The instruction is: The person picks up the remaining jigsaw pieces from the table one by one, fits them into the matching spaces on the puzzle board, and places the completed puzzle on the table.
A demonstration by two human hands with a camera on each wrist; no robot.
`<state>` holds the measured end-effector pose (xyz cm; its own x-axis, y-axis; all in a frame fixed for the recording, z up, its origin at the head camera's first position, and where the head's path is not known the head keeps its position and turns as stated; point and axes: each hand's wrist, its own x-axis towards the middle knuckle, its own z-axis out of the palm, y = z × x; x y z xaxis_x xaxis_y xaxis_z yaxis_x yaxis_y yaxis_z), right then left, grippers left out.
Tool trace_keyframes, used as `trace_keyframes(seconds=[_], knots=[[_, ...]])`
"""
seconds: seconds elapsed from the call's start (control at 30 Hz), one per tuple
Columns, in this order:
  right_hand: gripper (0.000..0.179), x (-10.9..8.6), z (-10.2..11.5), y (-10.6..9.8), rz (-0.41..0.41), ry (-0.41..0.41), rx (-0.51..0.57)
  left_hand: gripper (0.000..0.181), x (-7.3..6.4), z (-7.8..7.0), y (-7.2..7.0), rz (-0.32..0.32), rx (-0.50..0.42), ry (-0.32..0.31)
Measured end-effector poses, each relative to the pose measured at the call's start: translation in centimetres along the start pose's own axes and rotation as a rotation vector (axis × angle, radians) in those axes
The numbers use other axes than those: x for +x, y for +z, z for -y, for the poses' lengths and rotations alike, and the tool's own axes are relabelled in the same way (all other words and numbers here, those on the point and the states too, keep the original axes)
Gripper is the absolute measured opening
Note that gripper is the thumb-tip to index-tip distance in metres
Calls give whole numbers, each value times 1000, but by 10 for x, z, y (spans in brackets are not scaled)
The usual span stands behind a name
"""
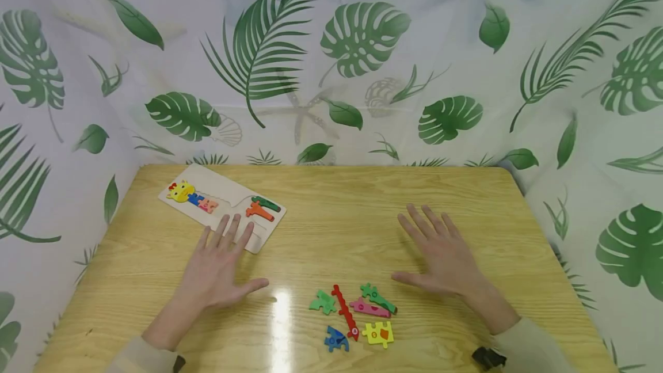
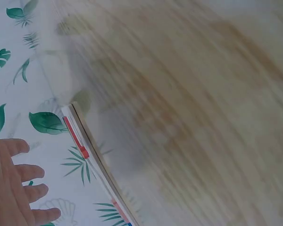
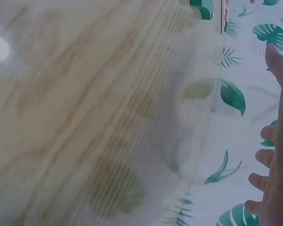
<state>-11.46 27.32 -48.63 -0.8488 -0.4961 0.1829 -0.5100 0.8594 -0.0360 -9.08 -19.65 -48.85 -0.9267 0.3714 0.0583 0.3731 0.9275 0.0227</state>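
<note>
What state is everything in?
Left hand: open, empty
Right hand: open, empty
Puzzle board: partly filled
Giraffe head: on board
Blue neck: on board
Pink neck: on board
Orange leg: on board
Dark-green leg: on board
Red piece: loose
Light-green piece: loose
Green leg: loose
Pink leg: loose
Yellow piece: loose
Blue piece: loose

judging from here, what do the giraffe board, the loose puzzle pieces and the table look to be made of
Giraffe board: probably wood or fibreboard, pale and matte-looking, with a cut-out recess. Loose puzzle pieces: perhaps painted wood, flat and brightly coloured, though plastic is possible. Table: wood or wood-look laminate, from its grain lines; the bright reflection suggests a glossy finish.
</note>
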Motion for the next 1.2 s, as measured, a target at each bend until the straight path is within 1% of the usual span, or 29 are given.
trace_keyframes(seconds=[0.1,0.3,0.47,0.6,0.7,0.87,1.07,1.2], knots=[[116,7,5,3,23,-20,11,113,-1,5,2,0,7,-15],[115,21,15,9,81,-63,14,111,-4,16,6,0,-14,-45],[112,35,26,12,93,-124,14,109,-6,28,7,16,-5,-69],[110,45,34,16,77,-177,25,108,-6,38,8,18,-15,-84],[108,51,41,20,84,-205,54,108,-7,46,8,31,-27,-106],[107,60,50,28,126,-217,89,109,-6,55,11,60,-44,-141],[103,75,63,30,142,-276,85,109,-3,65,15,81,-51,-164],[101,86,71,29,190,-305,67,110,-1,69,16,93,-59,-168]])
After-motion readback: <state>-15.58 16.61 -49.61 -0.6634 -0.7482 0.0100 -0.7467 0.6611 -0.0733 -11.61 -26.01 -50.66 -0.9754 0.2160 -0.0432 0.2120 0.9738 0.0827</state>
